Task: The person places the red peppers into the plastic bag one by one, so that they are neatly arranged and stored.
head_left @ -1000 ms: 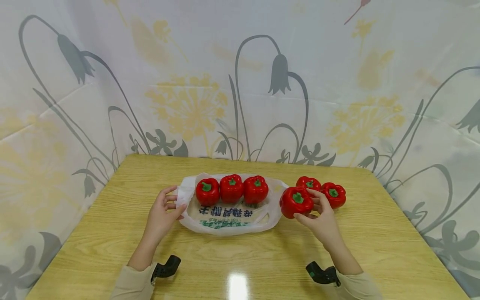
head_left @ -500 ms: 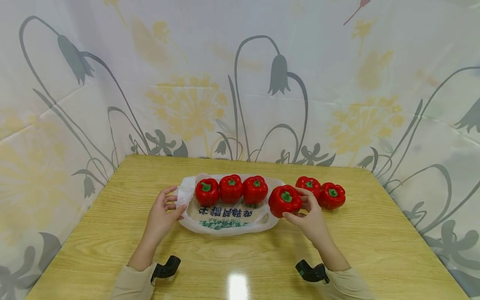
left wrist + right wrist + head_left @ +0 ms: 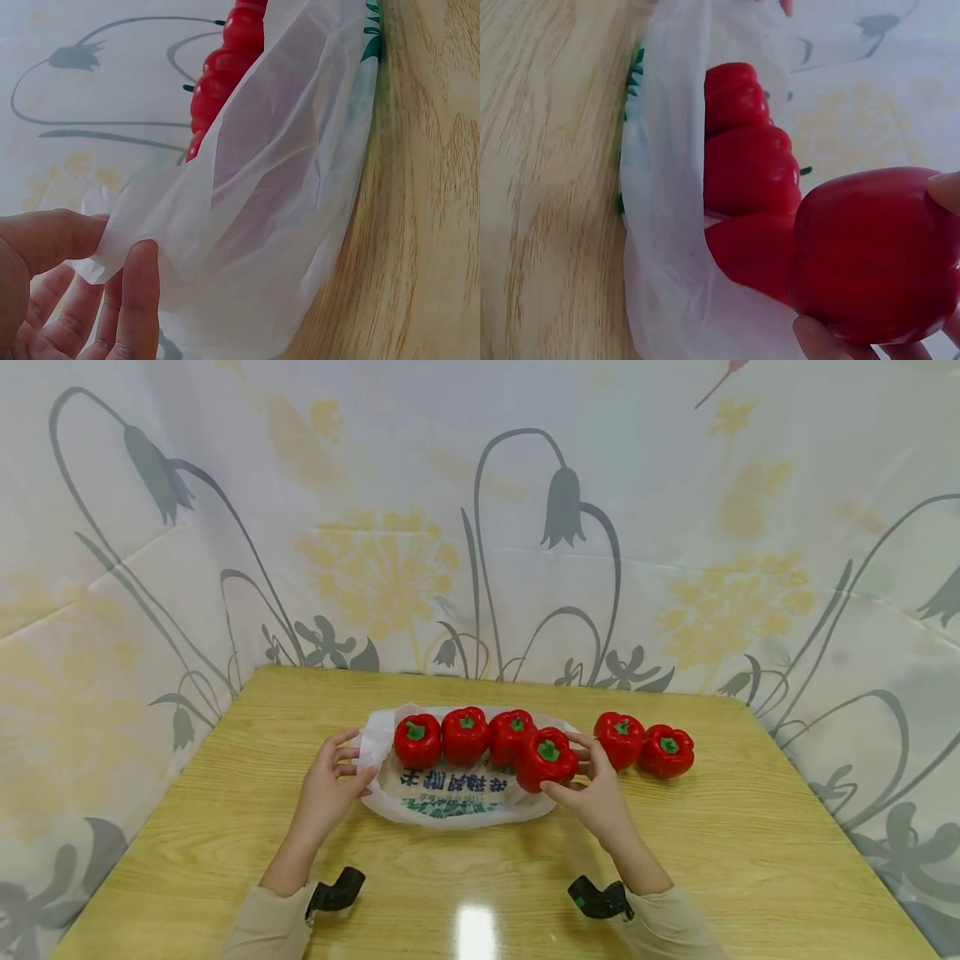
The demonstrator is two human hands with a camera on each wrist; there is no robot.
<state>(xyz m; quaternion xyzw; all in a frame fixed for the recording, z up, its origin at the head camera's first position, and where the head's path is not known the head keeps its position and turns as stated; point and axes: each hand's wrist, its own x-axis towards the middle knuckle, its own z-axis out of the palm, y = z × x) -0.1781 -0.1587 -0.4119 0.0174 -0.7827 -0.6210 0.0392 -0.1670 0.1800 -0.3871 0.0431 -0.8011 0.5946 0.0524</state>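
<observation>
A white plastic bag (image 3: 450,814) with dark print lies spread open on the table, three red bell peppers in a row along its far side, the left one (image 3: 417,742) nearest my left hand. My left hand (image 3: 330,781) pinches the bag's left edge (image 3: 120,240) between thumb and fingers. My right hand (image 3: 596,789) grips another red bell pepper (image 3: 546,762) by its right side, over the right part of the bag. In the right wrist view this held pepper (image 3: 877,255) overlaps the nearest one in the row (image 3: 754,251).
Two more red bell peppers, one (image 3: 618,741) beside the other (image 3: 667,752), stand on the wooden table (image 3: 420,893) right of the bag. A flower-printed cloth (image 3: 480,527) hangs behind the table.
My right hand has carried the held bell pepper leftward, from beside the bag's right edge to over the bag. The left hand keeps its pinch on the bag's edge.
</observation>
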